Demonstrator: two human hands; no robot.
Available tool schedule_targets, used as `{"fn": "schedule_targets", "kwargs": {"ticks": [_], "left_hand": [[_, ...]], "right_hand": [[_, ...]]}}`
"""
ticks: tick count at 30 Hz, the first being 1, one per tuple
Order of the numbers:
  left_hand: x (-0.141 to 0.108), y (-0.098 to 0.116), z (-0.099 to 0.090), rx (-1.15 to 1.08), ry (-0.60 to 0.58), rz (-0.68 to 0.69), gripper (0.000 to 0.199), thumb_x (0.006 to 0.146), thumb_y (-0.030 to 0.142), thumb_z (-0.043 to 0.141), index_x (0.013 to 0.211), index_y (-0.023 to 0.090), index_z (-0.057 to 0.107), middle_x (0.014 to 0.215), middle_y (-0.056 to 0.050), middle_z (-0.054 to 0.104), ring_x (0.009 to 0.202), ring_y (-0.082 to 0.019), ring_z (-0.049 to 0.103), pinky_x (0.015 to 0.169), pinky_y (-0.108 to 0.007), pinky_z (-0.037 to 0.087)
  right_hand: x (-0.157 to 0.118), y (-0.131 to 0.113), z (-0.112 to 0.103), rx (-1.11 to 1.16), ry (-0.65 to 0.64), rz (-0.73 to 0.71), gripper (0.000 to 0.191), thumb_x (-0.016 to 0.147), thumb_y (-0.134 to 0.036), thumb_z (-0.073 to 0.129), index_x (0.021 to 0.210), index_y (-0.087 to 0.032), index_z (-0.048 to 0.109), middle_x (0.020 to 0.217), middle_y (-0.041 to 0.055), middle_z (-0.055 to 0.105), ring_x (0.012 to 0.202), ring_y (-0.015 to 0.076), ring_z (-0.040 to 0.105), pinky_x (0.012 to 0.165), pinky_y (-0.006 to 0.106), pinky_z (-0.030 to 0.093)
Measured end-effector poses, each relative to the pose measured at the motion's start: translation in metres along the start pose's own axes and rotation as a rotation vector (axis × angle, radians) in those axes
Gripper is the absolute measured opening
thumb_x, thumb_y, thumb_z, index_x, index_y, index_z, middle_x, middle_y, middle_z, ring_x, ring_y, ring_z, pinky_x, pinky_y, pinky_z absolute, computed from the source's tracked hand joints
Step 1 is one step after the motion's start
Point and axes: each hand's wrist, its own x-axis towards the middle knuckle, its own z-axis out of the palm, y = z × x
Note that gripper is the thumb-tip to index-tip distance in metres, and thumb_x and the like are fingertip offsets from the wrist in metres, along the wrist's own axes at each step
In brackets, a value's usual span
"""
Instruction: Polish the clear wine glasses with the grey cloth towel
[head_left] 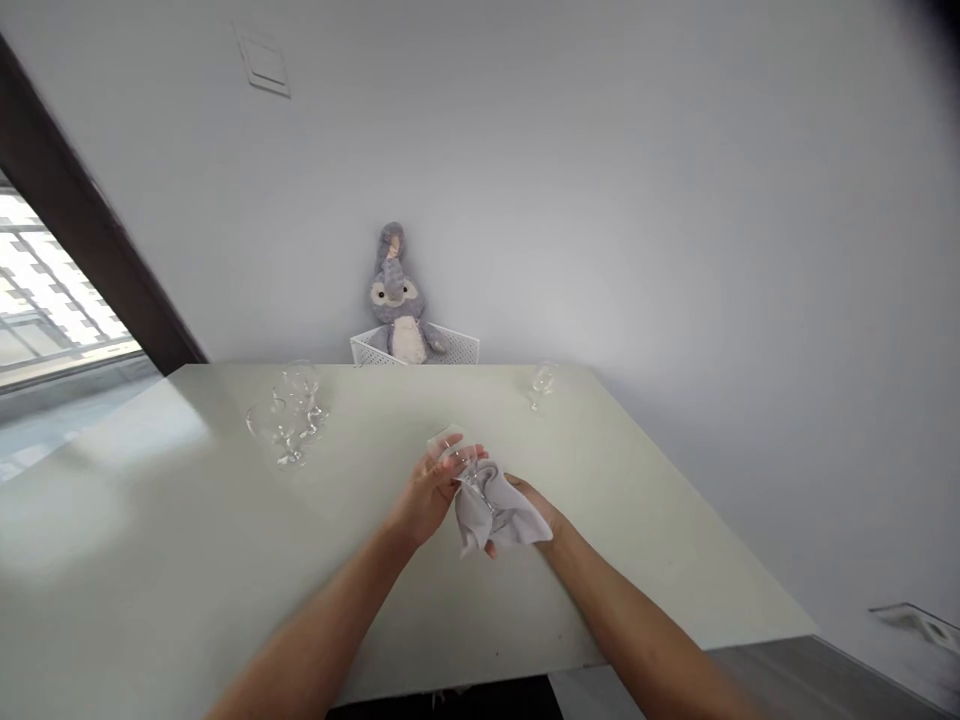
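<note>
My left hand [424, 502] is closed around the bowl of a clear stemmed glass [453, 452], which lies tilted with its rim pointing away to the left. A pale grey cloth [517, 522] is draped over my right hand [537, 498], which is curled beneath it. The glass's stem and foot rest in the folds of that cloth. Most of my right fingers are hidden by the cloth; one fingertip pokes out below it. Both hands are above the middle of the pale table [630, 560].
Several clear stemmed glasses [289, 425] stand grouped on the table's left. Another stemmed glass [541, 380] stands alone at the back right. Behind the table's far edge, a grey plush toy [405, 310] sits in a white perforated basket [461, 347] against the wall.
</note>
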Motion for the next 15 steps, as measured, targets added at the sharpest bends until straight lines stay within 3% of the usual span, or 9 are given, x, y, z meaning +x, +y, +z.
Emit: {"fn": "schedule_targets", "kwargs": {"ticks": [3, 6, 11, 15], "left_hand": [[-0.001, 0.004, 0.001, -0.089, -0.060, 0.007, 0.047, 0.072, 0.039, 0.061, 0.111, 0.020, 0.045, 0.112, -0.012, 0.056, 0.111, -0.028, 0.048, 0.090, -0.042, 0.037], [-0.001, 0.005, 0.001, -0.049, 0.044, 0.051, 0.047, 0.073, 0.039, 0.059, 0.113, 0.021, 0.042, 0.113, -0.012, 0.055, 0.113, -0.028, 0.046, 0.089, -0.042, 0.040], [-0.002, -0.010, 0.003, 0.246, 0.210, 0.304, 0.057, 0.070, 0.034, 0.063, 0.119, 0.024, 0.035, 0.115, -0.012, 0.052, 0.112, -0.026, 0.046, 0.084, -0.039, 0.045], [-0.009, -0.030, 0.007, 0.602, 0.149, 0.570, 0.055, 0.069, 0.035, 0.064, 0.115, 0.020, 0.038, 0.118, -0.014, 0.047, 0.112, -0.025, 0.046, 0.089, -0.040, 0.042]], "right_hand": [[0.003, 0.008, -0.004, 0.168, -0.101, 0.092, 0.033, 0.082, -0.046, 0.035, 0.084, -0.017, 0.051, 0.072, 0.0052, 0.061, 0.060, 0.0196, 0.057, 0.040, 0.030, 0.045], [0.011, 0.013, 0.003, 0.225, -0.060, 0.008, 0.039, 0.083, -0.046, 0.031, 0.091, -0.015, 0.053, 0.077, 0.0072, 0.062, 0.064, 0.0201, 0.059, 0.044, 0.031, 0.047], [0.020, 0.011, 0.019, 0.108, 0.265, -0.265, 0.031, 0.078, -0.039, 0.048, 0.098, -0.016, 0.055, 0.084, 0.0062, 0.062, 0.069, 0.0166, 0.059, 0.059, 0.031, 0.048], [0.023, 0.011, 0.026, -0.104, 0.566, -0.382, 0.028, 0.072, -0.038, 0.055, 0.089, -0.017, 0.060, 0.073, 0.0027, 0.062, 0.063, 0.0143, 0.054, 0.057, 0.026, 0.044]]}}
